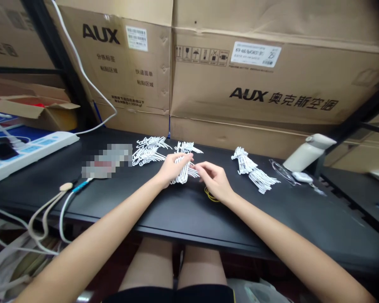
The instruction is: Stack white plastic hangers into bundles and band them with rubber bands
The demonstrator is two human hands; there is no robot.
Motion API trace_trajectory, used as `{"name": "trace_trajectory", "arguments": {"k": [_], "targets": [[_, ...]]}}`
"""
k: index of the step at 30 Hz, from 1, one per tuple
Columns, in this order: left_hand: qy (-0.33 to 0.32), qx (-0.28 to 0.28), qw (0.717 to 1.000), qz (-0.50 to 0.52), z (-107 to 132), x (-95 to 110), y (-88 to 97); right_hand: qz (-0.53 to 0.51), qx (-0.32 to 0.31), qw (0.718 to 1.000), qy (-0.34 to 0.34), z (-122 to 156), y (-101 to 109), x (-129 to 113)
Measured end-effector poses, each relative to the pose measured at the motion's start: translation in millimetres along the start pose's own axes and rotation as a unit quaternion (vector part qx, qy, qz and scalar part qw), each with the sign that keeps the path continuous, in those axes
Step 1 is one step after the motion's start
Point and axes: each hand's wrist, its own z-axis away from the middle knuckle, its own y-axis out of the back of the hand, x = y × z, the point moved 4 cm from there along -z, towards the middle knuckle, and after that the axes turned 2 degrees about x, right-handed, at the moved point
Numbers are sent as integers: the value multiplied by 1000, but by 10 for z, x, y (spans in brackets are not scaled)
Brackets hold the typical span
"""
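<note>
Across the back, 2 large brown cardboard boxes point(271, 84) printed AUX, side by side. In front of them, a long black worktop point(164, 210). At far left, a white power strip point(34, 147), with pale loose cables point(47, 210) hanging over the near edge; at far right, a white bottle point(306, 153) lying on its side. Along the middle, 3 heaps of small white plastic hangers: a left back heap point(148, 151) and a right back heap point(188, 147) just beyond the hands, and a right-side heap point(254, 172) well apart from them. At the centre, gripped in the closed fingers of the left hand point(172, 168), a bundle of small white plastic hangers point(182, 173), long axis running far to near with a slight lean, lower end touching or just over the worktop. Just right of that bundle, the right hand point(214, 179), thumb and forefinger pinched together against its right side; impossible to tell whether anything lies between them. Smallest of all, a thin yellow rubber band point(210, 196), flat on the worktop, partly hidden under the right hand on the near side of those fingers, clearly nearer to the right hand than to the left.
</note>
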Motion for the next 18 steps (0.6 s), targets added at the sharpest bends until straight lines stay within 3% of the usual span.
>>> {"name": "trace_trajectory", "arguments": {"k": [4,6,8,12,14,18], "targets": [[58,131,978,152,-71,4,168,8,76,997,-13,-81,180,80],[58,213,956,195,-82,12,272,78,57,995,6,-111,230,127],[66,266,936,223,-80,4,342,165,-14,985,54,-119,205,171],[97,295,916,253,-71,-27,379,266,-180,943,92,-67,54,314],[104,299,914,254,-66,-36,378,292,-206,930,83,-56,32,356],[102,284,921,246,-71,-54,365,334,-194,917,99,-110,156,324]]}}
